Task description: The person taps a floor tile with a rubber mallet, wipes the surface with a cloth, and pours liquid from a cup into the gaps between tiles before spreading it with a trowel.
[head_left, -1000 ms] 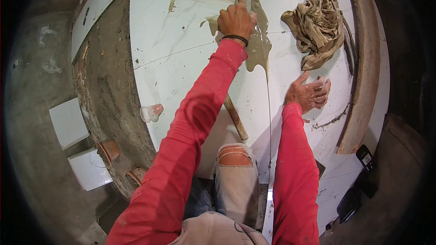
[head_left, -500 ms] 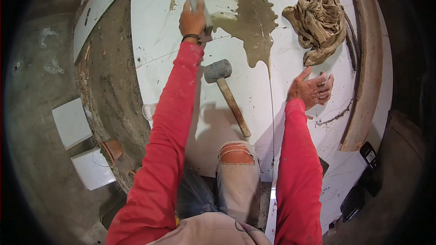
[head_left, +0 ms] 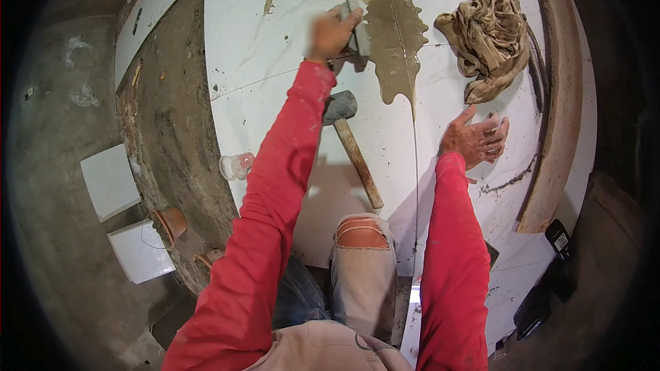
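My left hand [head_left: 330, 36] is closed around a grey grout float [head_left: 359, 33], which stands on edge against the white tiles [head_left: 268, 113]. The float's blade meets the left edge of a puddle of grey-brown slurry [head_left: 393, 45] that lies over a tile joint. My right hand [head_left: 474, 139] rests on the tiles with its fingers apart and whitish residue on them, holding nothing. Just beyond its fingertips lies a crumpled, dirty brown cloth [head_left: 487, 34]. Between my arms is a rubber mallet [head_left: 359, 161] with a dark head and a wooden handle.
A long curved-looking brown board [head_left: 558, 110] runs along the right side. Beside my left forearm sits a small clear cup [head_left: 234, 166]. Left of the tiles is a strip of rough mortar [head_left: 172, 103], with square white tile pieces [head_left: 110, 182] past it. Black items [head_left: 535, 308] lie lower right.
My left hand has swept the float to the right, up to the slurry, whose left part is now thinner. The cup has come out from behind my forearm. My right hand stays in place.
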`<state>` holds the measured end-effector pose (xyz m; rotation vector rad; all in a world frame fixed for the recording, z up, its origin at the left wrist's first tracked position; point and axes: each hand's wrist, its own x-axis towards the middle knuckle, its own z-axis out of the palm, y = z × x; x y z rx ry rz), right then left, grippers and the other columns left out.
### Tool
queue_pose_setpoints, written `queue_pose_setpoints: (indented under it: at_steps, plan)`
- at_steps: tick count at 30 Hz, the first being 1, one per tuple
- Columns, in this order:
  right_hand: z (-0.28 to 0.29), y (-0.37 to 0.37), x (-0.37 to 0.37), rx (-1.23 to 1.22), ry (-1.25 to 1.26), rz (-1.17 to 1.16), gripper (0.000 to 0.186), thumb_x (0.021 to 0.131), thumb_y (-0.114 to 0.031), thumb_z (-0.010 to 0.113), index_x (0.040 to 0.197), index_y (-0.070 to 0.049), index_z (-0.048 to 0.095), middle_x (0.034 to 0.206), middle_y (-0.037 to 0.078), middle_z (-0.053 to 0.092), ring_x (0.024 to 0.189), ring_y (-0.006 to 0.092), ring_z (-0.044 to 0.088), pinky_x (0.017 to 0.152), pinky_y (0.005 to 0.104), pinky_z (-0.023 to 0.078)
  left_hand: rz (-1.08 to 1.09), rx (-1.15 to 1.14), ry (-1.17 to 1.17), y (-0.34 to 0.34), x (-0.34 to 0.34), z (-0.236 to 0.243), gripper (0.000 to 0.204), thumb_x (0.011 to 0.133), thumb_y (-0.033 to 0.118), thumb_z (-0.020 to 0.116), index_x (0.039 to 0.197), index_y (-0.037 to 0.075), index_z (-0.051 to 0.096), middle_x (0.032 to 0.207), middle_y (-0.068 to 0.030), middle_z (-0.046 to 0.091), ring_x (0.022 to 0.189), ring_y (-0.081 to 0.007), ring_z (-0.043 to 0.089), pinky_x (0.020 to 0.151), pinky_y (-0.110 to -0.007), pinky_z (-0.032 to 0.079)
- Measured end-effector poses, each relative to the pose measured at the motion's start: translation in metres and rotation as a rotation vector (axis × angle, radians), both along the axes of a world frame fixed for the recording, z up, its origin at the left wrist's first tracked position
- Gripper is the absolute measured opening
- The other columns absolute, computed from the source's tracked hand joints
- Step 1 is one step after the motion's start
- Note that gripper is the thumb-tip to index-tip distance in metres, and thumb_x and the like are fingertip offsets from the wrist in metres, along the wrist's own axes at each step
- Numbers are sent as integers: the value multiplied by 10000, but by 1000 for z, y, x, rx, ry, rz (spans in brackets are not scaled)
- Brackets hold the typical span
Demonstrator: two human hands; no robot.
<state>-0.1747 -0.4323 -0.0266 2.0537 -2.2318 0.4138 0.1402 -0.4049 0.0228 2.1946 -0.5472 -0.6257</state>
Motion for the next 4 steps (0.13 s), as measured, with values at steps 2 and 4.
queue_pose_setpoints:
  at_steps: [2,4]
  plan:
    - [-1,1,-1,5,8,-3,505,957,-468,561,1307,-132,423,1462,122,354,1371,318,331,1122,558,292,-23,27,-53,-15,-14,3,835,778,562,771,1332,-39,600,1165,-211,714,1066,-297,700,945,-363,513]
    - [-2,0,-1,10,13,-9,506,960,-474,555,1310,-134,419,1465,122,352,1371,316,332,1123,560,289,-26,97,-125,-28,-23,6,763,798,553,754,1340,32,621,1152,-168,729,1077,-321,696,969,-377,507]
